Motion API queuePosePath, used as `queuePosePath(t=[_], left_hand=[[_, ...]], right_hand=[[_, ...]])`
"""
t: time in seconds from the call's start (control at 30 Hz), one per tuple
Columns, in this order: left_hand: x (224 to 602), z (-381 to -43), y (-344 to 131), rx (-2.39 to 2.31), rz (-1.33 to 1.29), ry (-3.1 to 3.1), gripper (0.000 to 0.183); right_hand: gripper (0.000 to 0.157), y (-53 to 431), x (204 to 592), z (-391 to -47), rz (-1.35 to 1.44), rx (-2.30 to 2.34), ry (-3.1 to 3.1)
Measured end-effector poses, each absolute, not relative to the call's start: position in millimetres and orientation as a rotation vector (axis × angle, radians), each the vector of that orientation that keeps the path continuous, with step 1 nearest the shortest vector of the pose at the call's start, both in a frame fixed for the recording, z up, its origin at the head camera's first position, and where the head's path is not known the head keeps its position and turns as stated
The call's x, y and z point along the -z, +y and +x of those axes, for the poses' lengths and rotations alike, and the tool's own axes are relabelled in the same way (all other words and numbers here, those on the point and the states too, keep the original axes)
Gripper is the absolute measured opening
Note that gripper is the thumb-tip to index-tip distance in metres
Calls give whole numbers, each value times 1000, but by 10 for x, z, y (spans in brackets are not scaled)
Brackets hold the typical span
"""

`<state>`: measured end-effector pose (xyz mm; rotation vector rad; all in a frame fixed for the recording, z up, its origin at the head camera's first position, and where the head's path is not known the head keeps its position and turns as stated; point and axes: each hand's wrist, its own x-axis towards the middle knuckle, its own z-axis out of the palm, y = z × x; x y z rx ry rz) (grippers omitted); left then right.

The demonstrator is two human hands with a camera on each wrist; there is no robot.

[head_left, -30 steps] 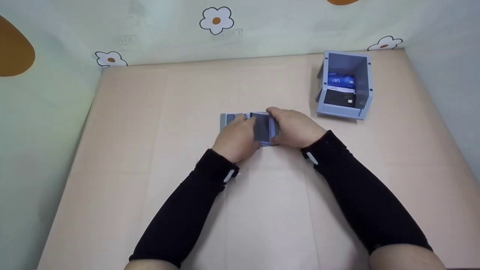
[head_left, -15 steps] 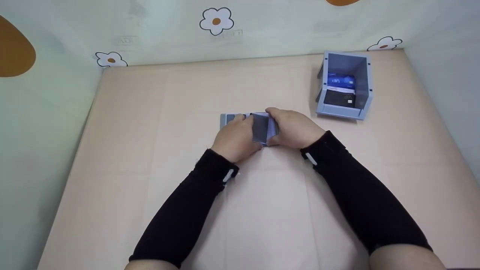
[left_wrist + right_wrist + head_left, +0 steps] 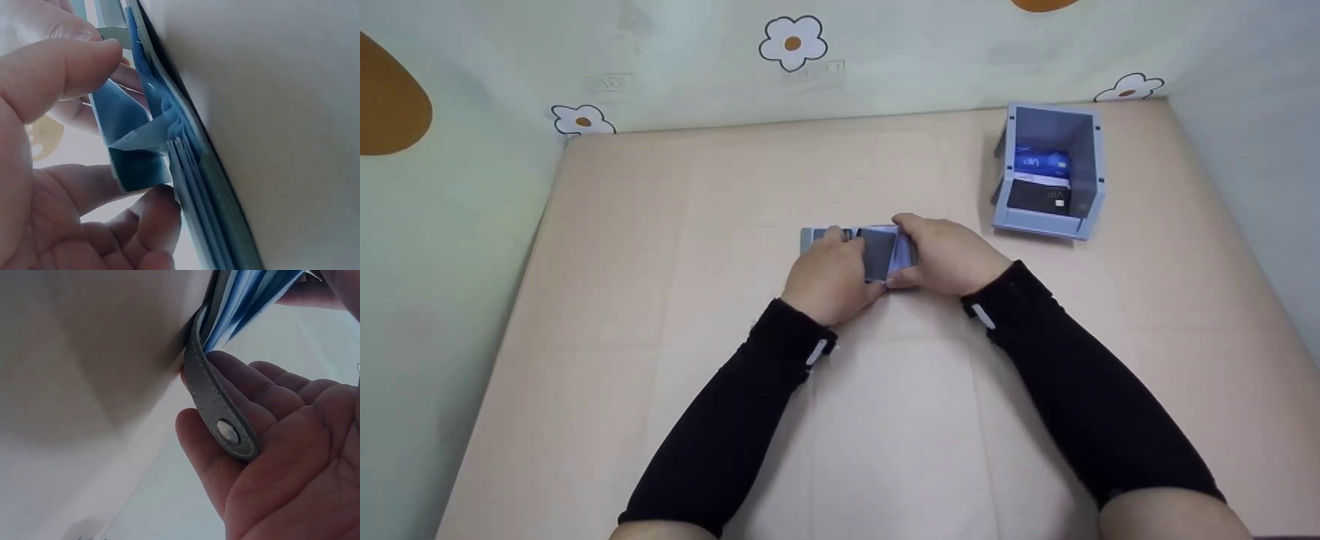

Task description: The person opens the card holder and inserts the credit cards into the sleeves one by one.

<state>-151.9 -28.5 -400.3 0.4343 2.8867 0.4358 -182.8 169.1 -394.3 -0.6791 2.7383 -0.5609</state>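
Note:
A grey card holder (image 3: 877, 255) with soft plastic sleeves lies open between my two hands in the middle of the table. My left hand (image 3: 829, 277) covers much of its left side and holds a sleeve. In the left wrist view, that blue-tinted sleeve (image 3: 121, 112) gapes between thumb and fingers, with more sleeves (image 3: 188, 169) stacked beside it against the cover. My right hand (image 3: 952, 255) grips the holder's right end at its top and bottom edges. The right wrist view shows the stitched strap (image 3: 205, 382) with its metal snap (image 3: 228, 431) across the right fingers.
A grey-blue open-front bin (image 3: 1039, 223) stands at the back right, with a blue VIP card (image 3: 1041, 161) and a black VIP card (image 3: 1039, 196) inside. Flower-printed walls (image 3: 690, 67) border the pale table (image 3: 697, 195) behind and at the sides.
The dark sleeve in the middle of the holder has tilted and shifted a little left, along with my left fingers. More of the pale sleeves beside my right hand shows now.

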Motion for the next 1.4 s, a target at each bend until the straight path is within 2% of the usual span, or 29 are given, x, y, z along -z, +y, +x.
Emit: queuePosePath(t=[0.2,0.4,0.63,1.1,1.4], left_hand=[[3959,-1518,-284,-520,392,2858,59],[3913,-1520,-285,-611,358,2825,63],[3879,-1546,-308,-711,309,2780,68],[3844,-1590,-422,-765,246,2844,61],[3836,-1645,-541,-768,176,2833,64]], right_hand=[[95,1691,3948,-1836,-659,580,2729],[100,1684,3954,-1839,-645,589,2730],[95,1670,3947,-1832,-645,572,2732],[87,1656,3952,-1830,-636,551,2733],[84,1650,3950,-1822,-636,550,2730]])
